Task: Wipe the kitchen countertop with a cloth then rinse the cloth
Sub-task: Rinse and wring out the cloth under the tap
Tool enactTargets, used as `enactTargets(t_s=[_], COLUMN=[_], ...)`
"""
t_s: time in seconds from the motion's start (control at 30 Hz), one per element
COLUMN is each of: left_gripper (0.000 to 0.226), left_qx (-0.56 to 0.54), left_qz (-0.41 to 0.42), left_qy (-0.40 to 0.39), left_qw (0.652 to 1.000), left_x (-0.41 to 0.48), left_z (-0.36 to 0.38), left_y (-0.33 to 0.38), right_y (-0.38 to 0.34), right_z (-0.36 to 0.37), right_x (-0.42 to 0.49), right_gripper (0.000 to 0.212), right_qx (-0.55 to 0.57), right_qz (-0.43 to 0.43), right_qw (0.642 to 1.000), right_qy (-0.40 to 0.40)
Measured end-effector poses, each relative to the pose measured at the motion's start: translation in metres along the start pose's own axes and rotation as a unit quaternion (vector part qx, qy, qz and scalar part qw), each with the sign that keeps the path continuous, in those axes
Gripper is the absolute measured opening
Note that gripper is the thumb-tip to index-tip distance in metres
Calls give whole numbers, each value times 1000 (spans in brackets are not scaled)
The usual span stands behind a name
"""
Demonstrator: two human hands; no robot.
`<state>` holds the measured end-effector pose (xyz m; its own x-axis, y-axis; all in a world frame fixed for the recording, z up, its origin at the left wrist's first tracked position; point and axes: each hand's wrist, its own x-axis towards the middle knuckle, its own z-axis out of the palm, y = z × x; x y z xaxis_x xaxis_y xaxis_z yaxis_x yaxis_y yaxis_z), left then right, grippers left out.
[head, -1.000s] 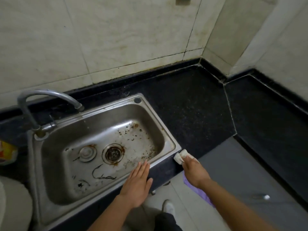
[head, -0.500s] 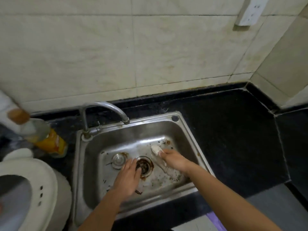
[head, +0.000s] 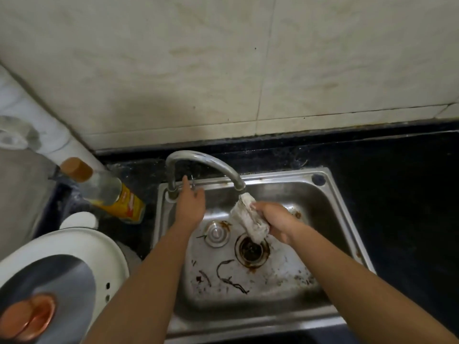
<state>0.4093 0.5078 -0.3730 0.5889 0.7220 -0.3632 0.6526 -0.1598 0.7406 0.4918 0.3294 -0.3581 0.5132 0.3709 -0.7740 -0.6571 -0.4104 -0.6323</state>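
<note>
A crumpled white cloth [head: 249, 219] hangs directly under the spout of the curved metal tap [head: 203, 161], above the drain [head: 252, 249] of the stained steel sink [head: 347, 219]. My right hand [head: 275, 223] is shut on the cloth's lower half. My left hand [head: 190, 203] reaches to the tap's base at the sink's back left, fingers spread over the small handle there. No water stream is visible. The black countertop [head: 402, 194] runs to the right of the sink.
An oil bottle with a yellow label [head: 109, 194] lies tilted left of the sink. A white appliance with a grey lid [head: 57, 281] fills the lower left. A tiled wall [head: 223, 70] stands behind. Debris strands lie on the sink floor.
My right hand carried the cloth from the counter's front edge into the sink and up under the spout. My left hand rose from the sink floor to the tap's base.
</note>
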Motion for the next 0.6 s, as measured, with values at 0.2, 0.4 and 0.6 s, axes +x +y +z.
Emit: enactTargets(t_s=[0.2,0.4,0.6], left_gripper=[39,28,20], left_qx=[-54,-100,-173], left_qz=[-22,3,2], left_qy=[48,61,31], left_qw=[997,993,985], left_x=[26,34,23], left_z=[1,2,3], left_y=[17,0,-14], right_y=[-9,-10,-12], right_z=[4,15,22], right_x=[10,17,22], right_gripper=[23,24,24], right_qx=[28,75,97], right_qz=[-3,13,29], right_qw=[1000,996,995], right_qy=[-3,-38,-15])
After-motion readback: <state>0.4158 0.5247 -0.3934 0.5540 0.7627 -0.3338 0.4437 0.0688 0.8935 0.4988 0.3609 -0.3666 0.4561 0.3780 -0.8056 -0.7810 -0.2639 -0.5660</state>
